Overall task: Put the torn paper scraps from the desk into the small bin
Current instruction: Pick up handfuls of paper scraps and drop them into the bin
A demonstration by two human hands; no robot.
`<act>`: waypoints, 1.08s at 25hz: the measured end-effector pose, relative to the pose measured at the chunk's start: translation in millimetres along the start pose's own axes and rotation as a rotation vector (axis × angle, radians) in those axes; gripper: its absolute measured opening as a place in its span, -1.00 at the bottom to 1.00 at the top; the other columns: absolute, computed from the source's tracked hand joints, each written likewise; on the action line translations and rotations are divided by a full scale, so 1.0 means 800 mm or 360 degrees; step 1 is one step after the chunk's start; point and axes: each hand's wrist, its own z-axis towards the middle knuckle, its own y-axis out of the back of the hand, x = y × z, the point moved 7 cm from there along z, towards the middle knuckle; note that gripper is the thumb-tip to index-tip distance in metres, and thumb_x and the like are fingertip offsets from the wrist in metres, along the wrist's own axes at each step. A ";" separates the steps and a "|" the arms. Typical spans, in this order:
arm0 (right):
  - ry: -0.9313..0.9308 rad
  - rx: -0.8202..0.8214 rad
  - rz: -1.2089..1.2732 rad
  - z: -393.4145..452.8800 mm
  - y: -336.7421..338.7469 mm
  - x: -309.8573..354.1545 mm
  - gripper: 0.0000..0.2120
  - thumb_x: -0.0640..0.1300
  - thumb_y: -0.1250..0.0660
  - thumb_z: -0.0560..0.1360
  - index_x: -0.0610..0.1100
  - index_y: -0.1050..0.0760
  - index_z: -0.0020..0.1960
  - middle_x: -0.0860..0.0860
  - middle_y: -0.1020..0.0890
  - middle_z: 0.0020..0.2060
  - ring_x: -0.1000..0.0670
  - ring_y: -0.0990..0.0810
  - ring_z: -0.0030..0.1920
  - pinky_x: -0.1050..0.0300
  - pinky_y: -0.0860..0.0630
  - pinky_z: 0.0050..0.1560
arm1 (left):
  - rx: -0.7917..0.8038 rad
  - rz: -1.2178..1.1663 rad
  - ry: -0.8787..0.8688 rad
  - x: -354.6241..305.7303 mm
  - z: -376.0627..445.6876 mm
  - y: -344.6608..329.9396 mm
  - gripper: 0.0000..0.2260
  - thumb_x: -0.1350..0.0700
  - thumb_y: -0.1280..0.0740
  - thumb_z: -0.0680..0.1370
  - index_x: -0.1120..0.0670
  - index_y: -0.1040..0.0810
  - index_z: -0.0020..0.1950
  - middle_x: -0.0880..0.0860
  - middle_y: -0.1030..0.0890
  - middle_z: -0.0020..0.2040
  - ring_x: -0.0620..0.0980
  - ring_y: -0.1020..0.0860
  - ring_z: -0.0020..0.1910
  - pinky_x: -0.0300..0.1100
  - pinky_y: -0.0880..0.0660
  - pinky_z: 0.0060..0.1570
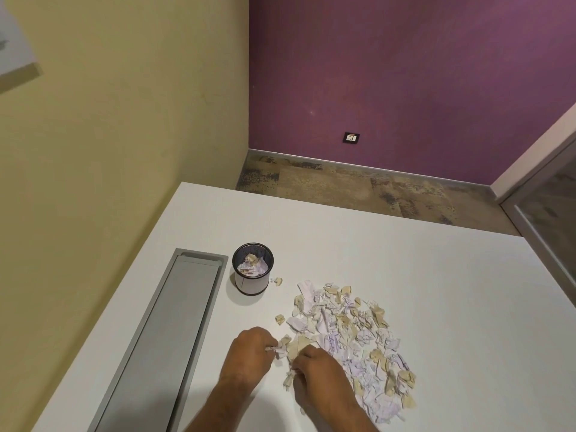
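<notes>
Desk: plain white. Scraps, lower right: white, lilac, tan. Bin, centre left: black mesh, white band. Tray, lower left: grey. Walls: yellow left, purple right. Floor: mottled brown-grey.

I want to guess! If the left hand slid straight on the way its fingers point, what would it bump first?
Probably the pile of torn scraps: the left hand points right, already pinching a scrap at its near edge.

On the desk, the bin stands left of — and behind — the scrap pile.
</notes>
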 end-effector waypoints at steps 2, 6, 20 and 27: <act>-0.0051 -0.0070 0.0107 -0.003 0.014 -0.002 -0.71 -0.12 -0.14 0.38 -0.06 -0.61 -0.05 0.02 -0.63 -0.09 -0.01 -0.59 -0.10 0.12 -0.56 -0.13 | -0.0054 -0.0075 0.0030 0.005 -0.003 0.007 -0.84 0.06 -0.39 0.50 -0.03 -0.69 0.05 -0.07 -0.71 0.01 -0.06 -0.65 -0.05 -0.34 -0.49 -0.06; -0.0362 -0.0245 0.0520 -0.002 0.065 -0.016 -0.86 -0.10 -0.30 0.37 -0.01 -0.65 -0.20 0.14 -0.64 -0.32 0.15 -0.59 -0.31 0.31 -0.55 -0.28 | -0.0093 -0.0203 0.0104 0.011 -0.011 0.020 -0.84 0.09 -0.41 0.48 -0.02 -0.70 0.05 -0.09 -0.72 0.01 -0.11 -0.64 -0.05 -0.31 -0.54 -0.01; -0.0246 -0.0343 0.1054 0.199 0.173 0.053 -0.93 -0.26 -0.49 0.31 -0.14 -0.68 -0.21 -0.05 -0.72 -0.27 -0.08 -0.71 -0.23 -0.09 -0.65 -0.06 | -0.0277 -0.0473 -0.0023 -0.009 -0.010 0.067 -0.83 0.13 -0.50 0.41 -0.05 -0.72 -0.03 -0.20 -0.70 -0.07 -0.22 -0.63 -0.18 -0.49 -0.49 -0.12; -0.0137 -0.0019 0.0655 0.232 0.137 0.063 -0.65 -0.29 -0.54 0.29 -0.09 -0.66 0.05 -0.01 -0.71 -0.02 0.10 -0.61 -0.10 0.29 -0.50 -0.03 | -0.0597 -0.0643 -0.0012 0.004 0.018 0.157 -0.80 0.18 -0.58 0.34 -0.02 -0.73 -0.08 -0.23 -0.66 -0.18 -0.34 -0.61 -0.25 -0.55 -0.48 -0.21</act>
